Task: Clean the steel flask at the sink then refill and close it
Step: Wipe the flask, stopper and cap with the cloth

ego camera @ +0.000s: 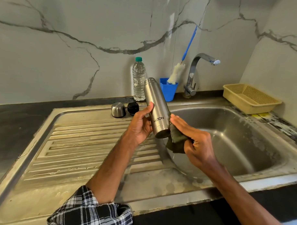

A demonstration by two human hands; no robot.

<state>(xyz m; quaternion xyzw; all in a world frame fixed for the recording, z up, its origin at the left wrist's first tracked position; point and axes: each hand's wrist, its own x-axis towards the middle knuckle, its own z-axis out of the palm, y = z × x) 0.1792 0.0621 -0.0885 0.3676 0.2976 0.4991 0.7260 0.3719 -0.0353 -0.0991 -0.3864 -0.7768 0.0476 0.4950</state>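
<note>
Grip: left hand (140,124) curled round the flask (154,104) (steel, uncapped); right hand (195,139) clutches a cloth (176,142) against its base.
Flask: over the sink (243,178) basin's left rim, long axis tilted, mouth up and away.
Behind: steel cap (118,109), black stopper (133,108), water bottle (138,80), blue cup (168,92) with brush (176,73).
Room: basin right, draining board (86,143) left.

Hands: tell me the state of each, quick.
Left hand: grips the steel flask low on its body.
Right hand: holds a dark cloth, pressing it against the flask.

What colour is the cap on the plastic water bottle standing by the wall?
Green. The bottle cap shows best in the head view, the only one here.
</note>
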